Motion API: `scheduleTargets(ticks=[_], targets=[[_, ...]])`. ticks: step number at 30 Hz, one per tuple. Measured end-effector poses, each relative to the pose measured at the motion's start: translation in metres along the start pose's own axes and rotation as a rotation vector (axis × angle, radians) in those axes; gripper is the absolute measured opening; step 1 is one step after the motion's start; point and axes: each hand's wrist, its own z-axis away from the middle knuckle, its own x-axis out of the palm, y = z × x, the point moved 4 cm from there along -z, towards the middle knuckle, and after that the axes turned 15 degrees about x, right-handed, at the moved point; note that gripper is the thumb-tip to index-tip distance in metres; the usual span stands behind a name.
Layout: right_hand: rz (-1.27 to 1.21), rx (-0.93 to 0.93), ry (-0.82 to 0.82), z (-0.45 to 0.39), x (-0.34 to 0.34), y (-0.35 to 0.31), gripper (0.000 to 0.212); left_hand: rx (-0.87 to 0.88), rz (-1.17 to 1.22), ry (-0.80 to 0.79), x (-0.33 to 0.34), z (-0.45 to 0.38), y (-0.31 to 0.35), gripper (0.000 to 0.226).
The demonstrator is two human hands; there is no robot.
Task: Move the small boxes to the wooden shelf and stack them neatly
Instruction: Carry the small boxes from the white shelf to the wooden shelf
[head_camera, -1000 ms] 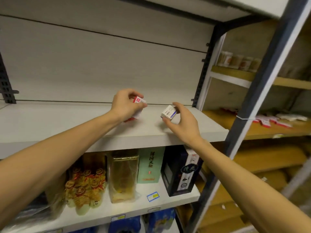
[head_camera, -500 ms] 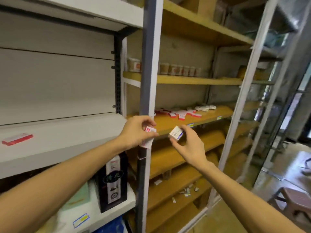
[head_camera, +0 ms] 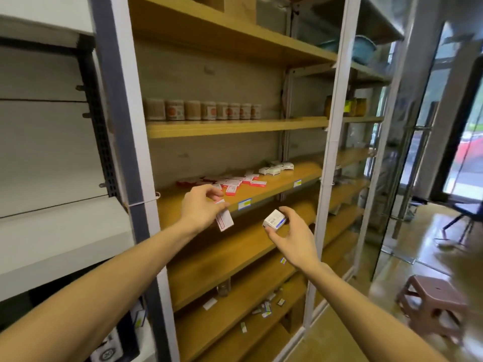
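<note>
While both forearms reach out from the bottom of the view, each of the 2 hands has its fingers closed on 1 small box in front of the wooden shelf [head_camera: 261,197]. The left hand [head_camera: 200,209] pinches a flat white box with red edging [head_camera: 224,222] between thumb and fingers, so that the box hangs tilted below them. The right hand [head_camera: 294,235] grips a white box with blue print [head_camera: 274,219] at its fingertips, held apart from the other box and just below the shelf's front edge. Farther back, on that shelf board, lies a loose scatter of red-and-white boxes [head_camera: 235,182], with a few white boxes [head_camera: 275,168] near its right end. On the board above stands a row of jars [head_camera: 202,110]. At far right, a brown stool [head_camera: 432,301] sits on the floor.
</note>
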Motion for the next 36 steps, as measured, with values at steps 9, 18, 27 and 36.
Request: scheduleTargets(ticks=[9,18,27,36], targets=[[0.086,0.069,0.097,-0.084,-0.011,0.028,0.061,-0.170,0.192,-0.007,0.077,-0.090,-0.037,0.027],[-0.249,0.429,0.087,-0.177,0.023,0.058,0.060,-0.223,0.155,0.005,0.126,-0.147,-0.073,0.024],[0.050,0.296,-0.018,-0.306,0.057,0.088,0.062,-0.184,0.019,0.014,0.177,-0.216,-0.115,0.021],[0.393,0.204,-0.130,-0.424,0.096,0.123,0.062,0.129,-0.455,-0.353,0.223,-0.259,-0.138,0.008]])
